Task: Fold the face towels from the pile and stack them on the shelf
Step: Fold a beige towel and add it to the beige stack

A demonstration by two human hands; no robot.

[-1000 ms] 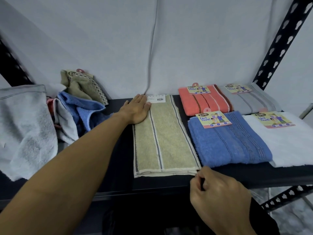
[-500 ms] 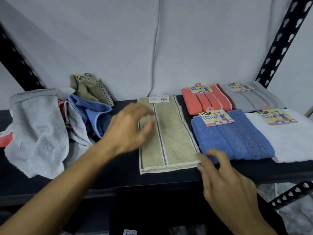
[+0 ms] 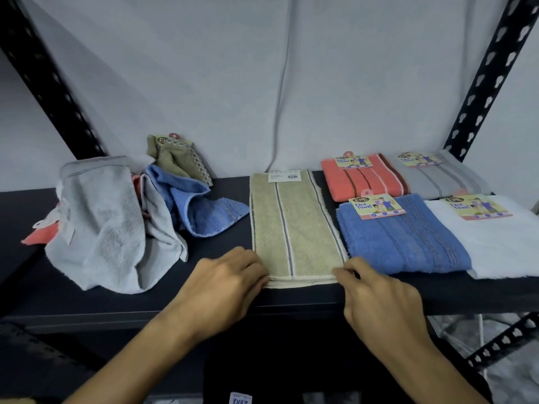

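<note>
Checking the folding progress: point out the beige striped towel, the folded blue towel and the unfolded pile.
beige striped towel (image 3: pixel 294 225), head view, on its middle between the stripes.
folded blue towel (image 3: pixel 408 243), head view, on its bare top below the label.
unfolded pile (image 3: pixel 102 225), head view, on the big grey towel in front.

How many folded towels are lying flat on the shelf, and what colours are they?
Beige: 1, the beige towel, which both hands hold at its near corners
Coral: 1, the coral towel
Grey: 1, the grey towel
Blue: 1, the blue towel
White: 1, the white towel
Total: 5 flat towels; the crumpled pile on the left is not counted.
</note>
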